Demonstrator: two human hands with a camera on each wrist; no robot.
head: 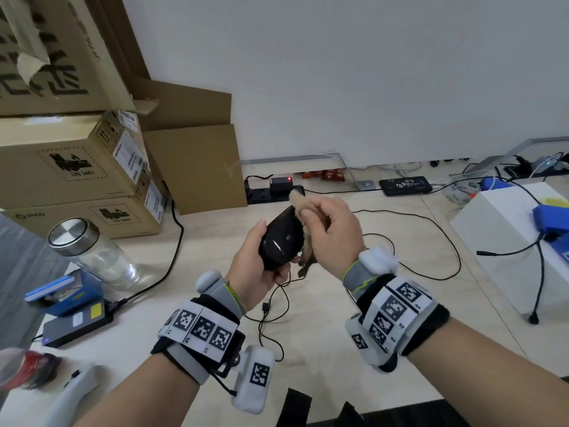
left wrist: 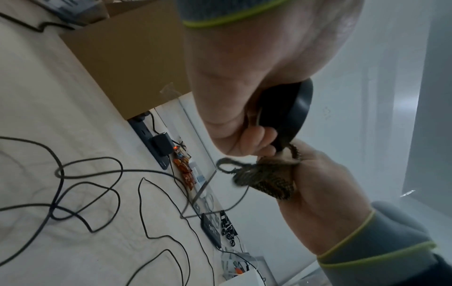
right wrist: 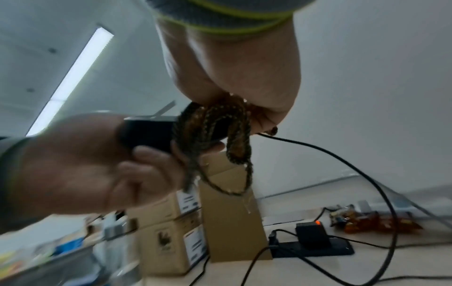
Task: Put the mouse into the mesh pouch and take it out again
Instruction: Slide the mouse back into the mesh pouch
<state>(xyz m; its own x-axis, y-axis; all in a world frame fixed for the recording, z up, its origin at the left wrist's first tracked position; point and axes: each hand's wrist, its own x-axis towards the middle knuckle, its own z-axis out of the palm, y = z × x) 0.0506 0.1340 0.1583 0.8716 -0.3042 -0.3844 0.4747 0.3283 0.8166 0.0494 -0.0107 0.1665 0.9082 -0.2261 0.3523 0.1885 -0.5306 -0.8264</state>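
A glossy black mouse (head: 281, 238) is held above the table in my left hand (head: 255, 257), thumb on its left side and fingers curled under it. In the left wrist view the mouse (left wrist: 288, 114) shows below the palm. My right hand (head: 329, 232) pinches the bunched brown mesh pouch (head: 300, 203) against the mouse's right side. The pouch's tail and cord (head: 304, 263) hang below the hand. In the right wrist view the mesh pouch (right wrist: 212, 125) drapes over the mouse (right wrist: 149, 133) end, cord loop dangling. The mouse is outside the pouch.
Cardboard boxes (head: 70, 161) are stacked at the left, with a glass jar (head: 92, 251) in front. A power strip (head: 271, 189) and black cables (head: 431, 241) lie across the table. A white box (head: 508, 241) stands at the right. A power bank (head: 77, 325) lies at the near left.
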